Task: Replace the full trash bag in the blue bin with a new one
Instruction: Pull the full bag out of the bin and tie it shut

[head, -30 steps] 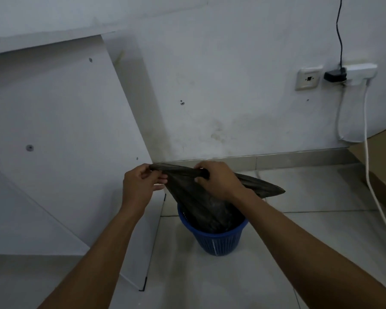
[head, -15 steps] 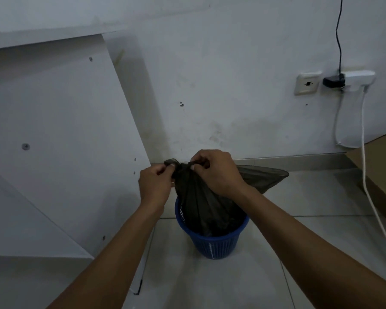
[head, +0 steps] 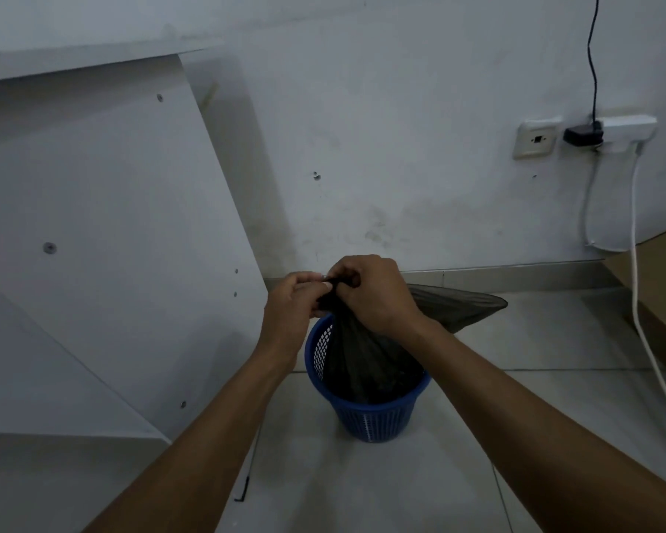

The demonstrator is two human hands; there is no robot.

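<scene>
Both forearms are reaching in from the bottom edge, and between them the blue bin (head: 370, 421) is standing upright on the tiled floor (head: 362, 490), directly under the work, so the bin is carrying the load while the top gets dealt with. The trash bag (head: 366, 363) is sitting inside that bin, dark plastic rising past the rim and narrowing into a bunched neck.

And that's where the action is. The left grip (head: 297, 298) is pinching the gathered neck from the left, fingers curled in. The right grip (head: 373, 290) is wrapping over the top, thumb and fingers closing on the same bunch. The two are touching, which reads as gathering or knotting the mouth so nothing spills on the lift.

One loose flap (head: 462, 303) is sticking out to the right behind the right wrist, not gathered in yet. No new bag is showing anywhere.

Left of the bin, a white panel (head: 112, 225) is leaning toward the wall. Farther back, a wall socket (head: 535, 139), a power strip (head: 627, 126) and a white cable (head: 636, 232) are showing, with a cardboard box (head: 654, 263) at far right.
</scene>
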